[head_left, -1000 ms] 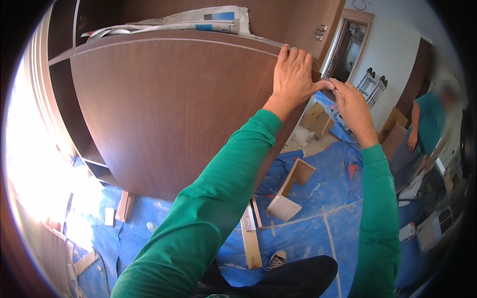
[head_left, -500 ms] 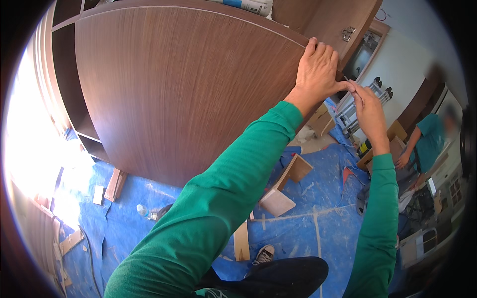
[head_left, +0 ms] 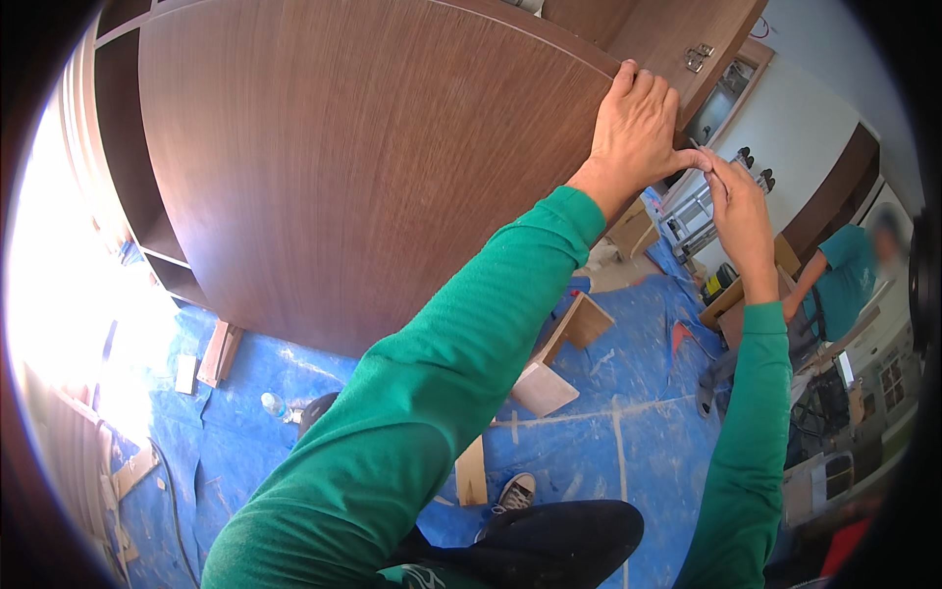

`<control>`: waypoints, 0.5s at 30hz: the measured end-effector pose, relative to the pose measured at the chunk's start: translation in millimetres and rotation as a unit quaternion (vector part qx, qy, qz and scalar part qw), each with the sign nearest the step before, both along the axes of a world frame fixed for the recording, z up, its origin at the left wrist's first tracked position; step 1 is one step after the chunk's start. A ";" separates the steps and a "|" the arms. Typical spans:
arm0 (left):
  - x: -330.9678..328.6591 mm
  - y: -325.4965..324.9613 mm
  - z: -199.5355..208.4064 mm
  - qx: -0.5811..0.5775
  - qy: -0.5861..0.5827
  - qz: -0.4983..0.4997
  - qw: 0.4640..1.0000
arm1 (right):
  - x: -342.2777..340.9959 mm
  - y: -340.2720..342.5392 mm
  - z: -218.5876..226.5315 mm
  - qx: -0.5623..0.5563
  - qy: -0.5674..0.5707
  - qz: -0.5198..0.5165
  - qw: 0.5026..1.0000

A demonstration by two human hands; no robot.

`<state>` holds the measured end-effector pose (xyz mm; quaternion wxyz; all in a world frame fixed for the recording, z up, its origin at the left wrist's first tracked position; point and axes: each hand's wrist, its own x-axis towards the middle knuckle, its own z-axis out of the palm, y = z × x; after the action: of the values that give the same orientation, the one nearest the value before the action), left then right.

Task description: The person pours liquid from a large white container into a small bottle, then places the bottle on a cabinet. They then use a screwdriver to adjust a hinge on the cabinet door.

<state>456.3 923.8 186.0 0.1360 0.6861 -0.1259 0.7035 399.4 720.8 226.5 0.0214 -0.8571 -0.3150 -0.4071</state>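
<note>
A large brown wood-grain panel forms the broad face in front of me, its curved-looking top edge running across the upper view. My left hand grips the panel's upper right corner, fingers hooked over the edge and thumb stretched to the right. Against that thumb tip, my right hand is closed with its fingers pinched together. Whatever those fingers hold, if anything, is hidden. Behind the corner, a matching cabinet door with a metal hinge stands open.
Blue sheeting covers the floor. On it lie a wooden box piece, a plank, a clear bottle and wood offcuts. A folded ladder leans at the right, near a co-worker in green.
The view has shifted slightly. My left hand keeps its grip on the panel corner, while my right hand stays pinched beside the left thumb. The co-worker has shifted posture a little.
</note>
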 end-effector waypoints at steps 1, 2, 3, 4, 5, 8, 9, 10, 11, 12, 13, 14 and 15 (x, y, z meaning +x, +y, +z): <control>0.4 0.7 0.4 0.001 -0.001 0.003 1.000 | -0.5 1.2 0.7 0.000 -0.003 0.000 1.000; 0.9 1.1 0.7 0.001 -0.003 0.005 1.000 | -0.5 1.8 1.1 0.001 0.000 -0.003 1.000; 1.3 1.4 0.8 0.002 -0.004 0.007 1.000 | -0.5 2.1 1.4 0.001 0.003 -0.006 1.000; 2.0 2.4 0.9 0.002 -0.007 0.007 1.000 | -0.6 3.3 2.0 0.001 0.006 -0.009 1.000; 2.6 3.3 1.1 0.002 -0.009 0.006 1.000 | -1.2 4.6 2.2 0.003 0.008 -0.011 1.000; 2.9 3.4 0.2 0.001 -0.010 0.000 1.000 | -2.5 5.4 1.5 0.009 0.011 -0.010 1.000; 2.8 3.0 0.0 0.001 -0.010 -0.002 1.000 | -1.5 4.2 1.1 0.010 0.011 -0.005 1.000; 3.0 3.2 0.0 0.002 -0.010 -0.001 1.000 | -0.6 3.6 0.7 0.012 0.011 0.001 1.000; 3.4 3.6 0.2 0.002 -0.010 0.001 1.000 | 0.3 3.3 0.8 0.010 0.011 0.004 1.000; 3.9 4.3 0.3 0.003 -0.010 0.003 1.000 | 1.4 3.3 1.4 0.007 0.011 0.007 1.000; 4.9 4.0 0.4 0.003 -0.012 0.002 1.000 | 1.1 2.9 2.5 0.004 0.010 0.008 1.000; 6.0 4.2 0.6 0.003 -0.013 0.001 1.000 | 0.6 2.8 3.5 0.000 0.011 0.005 1.000; 6.9 4.2 0.3 0.002 -0.014 0.000 1.000 | -0.3 3.4 4.6 -0.005 0.012 0.002 1.000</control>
<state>463.2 927.9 186.3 0.1326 0.6762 -0.1293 0.7130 399.1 724.2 231.1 0.0222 -0.8614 -0.3185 -0.3950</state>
